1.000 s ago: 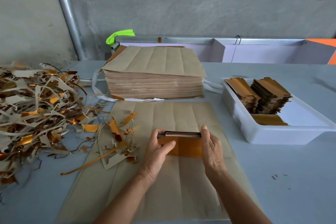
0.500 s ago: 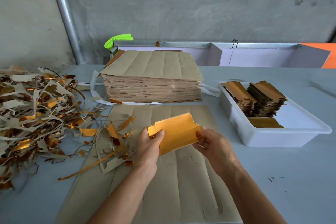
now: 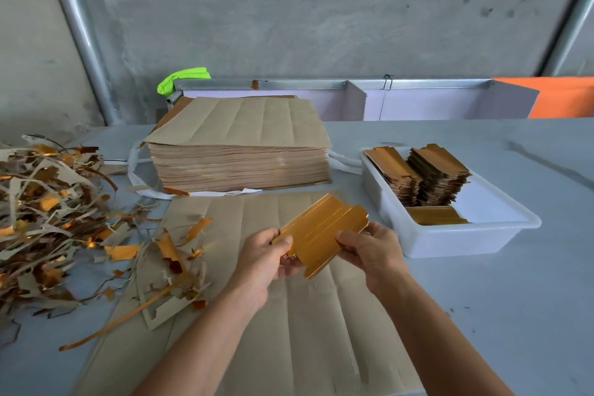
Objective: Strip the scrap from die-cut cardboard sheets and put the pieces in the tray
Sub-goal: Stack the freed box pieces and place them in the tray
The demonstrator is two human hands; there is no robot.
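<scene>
A small stack of gold die-cut pieces is held tilted, gold face up, above a brown sheet lying flat on the table. My left hand grips the stack's left end, thumb on top. My right hand pinches its right end. A white tray stands to the right, holding two stacks of gold pieces and a flat one in front. A thick pile of uncut brown sheets sits behind.
A big heap of brown and gold scrap strips covers the table's left side, with loose scraps spilling onto the flat sheet. White strapping lies around the pile. A metal rail and a post stand by the concrete wall.
The stack stood on edge on the sheet, squared between both hands. It has been lifted, turned gold face up and carried slightly right toward the tray.
</scene>
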